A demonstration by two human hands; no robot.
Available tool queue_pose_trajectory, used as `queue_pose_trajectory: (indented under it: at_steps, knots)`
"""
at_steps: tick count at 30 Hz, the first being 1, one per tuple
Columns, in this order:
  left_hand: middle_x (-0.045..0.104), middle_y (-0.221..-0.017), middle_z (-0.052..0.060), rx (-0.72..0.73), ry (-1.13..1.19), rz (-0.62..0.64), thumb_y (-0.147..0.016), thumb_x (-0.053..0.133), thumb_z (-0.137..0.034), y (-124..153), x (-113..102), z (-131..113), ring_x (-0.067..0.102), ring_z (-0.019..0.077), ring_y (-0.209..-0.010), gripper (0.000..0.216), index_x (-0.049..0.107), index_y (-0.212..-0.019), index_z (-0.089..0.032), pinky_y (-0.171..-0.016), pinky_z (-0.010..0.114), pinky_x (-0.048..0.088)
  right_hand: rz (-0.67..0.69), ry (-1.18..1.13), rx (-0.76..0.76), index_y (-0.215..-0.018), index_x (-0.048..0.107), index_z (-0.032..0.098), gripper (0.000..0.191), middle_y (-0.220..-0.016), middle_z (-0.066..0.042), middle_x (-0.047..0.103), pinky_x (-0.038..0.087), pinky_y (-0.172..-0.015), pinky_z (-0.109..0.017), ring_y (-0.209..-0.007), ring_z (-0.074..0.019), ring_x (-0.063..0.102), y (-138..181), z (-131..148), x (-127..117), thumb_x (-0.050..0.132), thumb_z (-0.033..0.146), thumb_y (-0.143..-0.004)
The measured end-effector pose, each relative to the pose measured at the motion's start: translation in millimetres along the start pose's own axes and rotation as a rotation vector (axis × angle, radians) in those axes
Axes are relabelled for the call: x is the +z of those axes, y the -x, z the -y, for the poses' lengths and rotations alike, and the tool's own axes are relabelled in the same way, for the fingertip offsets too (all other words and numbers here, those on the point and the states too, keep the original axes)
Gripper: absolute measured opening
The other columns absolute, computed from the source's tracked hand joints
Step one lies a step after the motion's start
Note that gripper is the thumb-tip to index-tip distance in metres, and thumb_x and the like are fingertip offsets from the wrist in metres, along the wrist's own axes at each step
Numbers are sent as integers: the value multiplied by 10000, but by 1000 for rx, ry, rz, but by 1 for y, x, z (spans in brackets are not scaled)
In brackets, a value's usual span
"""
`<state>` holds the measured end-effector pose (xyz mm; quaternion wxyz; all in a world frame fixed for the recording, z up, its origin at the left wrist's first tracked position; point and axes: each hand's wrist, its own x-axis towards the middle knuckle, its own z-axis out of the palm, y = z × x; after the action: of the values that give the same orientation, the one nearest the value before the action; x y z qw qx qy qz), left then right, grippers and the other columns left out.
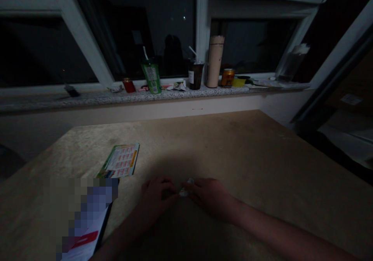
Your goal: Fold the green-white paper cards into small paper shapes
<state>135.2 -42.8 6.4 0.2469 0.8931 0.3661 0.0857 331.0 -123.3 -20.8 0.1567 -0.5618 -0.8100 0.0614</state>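
Dim tabletop (233, 148), right grip (211, 195) closed on pale scrap (183, 193), left grip (155, 194) alongside, closure unclear.

I seem to be in a home or a casual office, though I can't tell which: dark windows (247, 47) face me, and their speckled stone sill (116, 98) carries a green cup (152, 78) and a dark cup (197, 78), a tall pinkish flask (215, 63) and an orange can (227, 78), beyond my broad, plain table (239, 152).
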Motion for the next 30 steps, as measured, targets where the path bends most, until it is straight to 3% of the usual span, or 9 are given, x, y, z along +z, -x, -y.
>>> queue_pose_trajectory:
  at_steps: [5, 9, 14, 19, 24, 30]
  knots:
    - [642, -955, 36, -6, -24, -27, -796, 609, -304, -1, -2, -1, 583, 259, -939, 139, 724, -770, -231, -878, 463, 374, -16, 55, -79, -1242, 519, 259, 322, -869, -24, 674, 387, -578, -253, -698, -174, 619, 3, -4, 6, 486, 226, -924]
    - [651, -957, 21, -6, -88, -45, -783, 627, -254, 0, -4, -4, 577, 258, -947, 107, 734, -781, -249, -875, 472, 346, -40, 115, -111, -1198, 566, 282, 288, -781, -12, 656, 356, -555, -252, -623, -155, 580, 5, -8, 13, 488, 238, -924]
    - [672, -933, 2, 80, -267, -91, -801, 597, -157, 7, -1, -15, 565, 255, -951, 163, 725, -799, -258, -877, 472, 328, -23, 139, -145, -1225, 544, 279, 315, -830, -22, 655, 360, -602, -270, -686, -169, 583, 7, -9, 14, 496, 223, -919]
    - [684, -992, 50, 193, -464, -161, -801, 520, -66, 27, 21, -22, 556, 271, -968, 285, 707, -964, -205, -909, 473, 331, 2, 141, -104, -1173, 572, 276, 275, -817, -20, 641, 329, -578, -274, -683, -173, 581, 7, -5, 10, 495, 235, -912]
    - [652, -1109, 127, 300, -646, -254, -844, 506, -209, 45, 46, -10, 528, 322, -1019, 343, 634, -1151, -126, -939, 534, 305, -17, 120, -115, -1177, 557, 255, 263, -837, -16, 639, 350, -603, -286, -691, -170, 584, 6, -3, 7, 443, 259, -940]
    - [652, -1118, 122, 311, -710, -285, -845, 448, -176, 48, 50, -2, 538, 313, -1021, 363, 621, -1158, -112, -928, 515, 349, 14, 159, -152, -1200, 513, 251, 261, -878, -17, 647, 378, -609, -294, -701, -178, 594, 5, 3, 1, 420, 279, -957]
